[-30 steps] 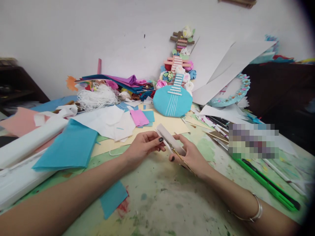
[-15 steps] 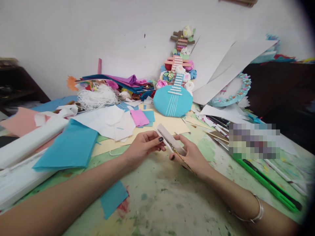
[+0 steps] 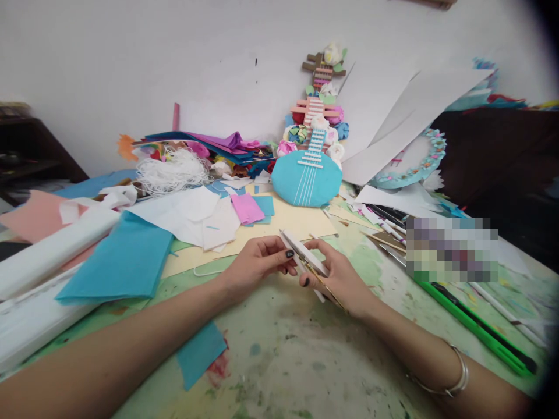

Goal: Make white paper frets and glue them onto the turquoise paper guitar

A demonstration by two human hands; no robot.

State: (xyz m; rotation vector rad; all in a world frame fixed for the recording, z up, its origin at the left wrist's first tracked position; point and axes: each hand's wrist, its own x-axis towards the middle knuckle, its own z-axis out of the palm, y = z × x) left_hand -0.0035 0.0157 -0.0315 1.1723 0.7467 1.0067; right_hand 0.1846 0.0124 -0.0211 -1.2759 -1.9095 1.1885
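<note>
My left hand (image 3: 257, 265) pinches the near end of a narrow white paper strip (image 3: 305, 251) between thumb and fingers. My right hand (image 3: 343, 276) holds slim gold scissors (image 3: 325, 285) against the strip, fingers curled round the handles; the blades lie along the paper's edge. A thin white sliver (image 3: 315, 289) hangs below the strip beside the blades. Both hands hover just above the paint-stained green table (image 3: 297, 355), near a cream card sheet (image 3: 288, 224).
A blue paper guitar (image 3: 306, 177) with paper flowers leans on the wall behind. Blue sheets (image 3: 124, 259), white paper rolls (image 3: 48, 250), a pink scrap (image 3: 247, 208) and a string tangle (image 3: 172, 170) lie left. A green-handled tool (image 3: 471, 326) and sticks lie right.
The white strip has tipped lower and looks shorter, and a thin sliver now hangs off beside the scissors. Both hands stay in nearly the same place.
</note>
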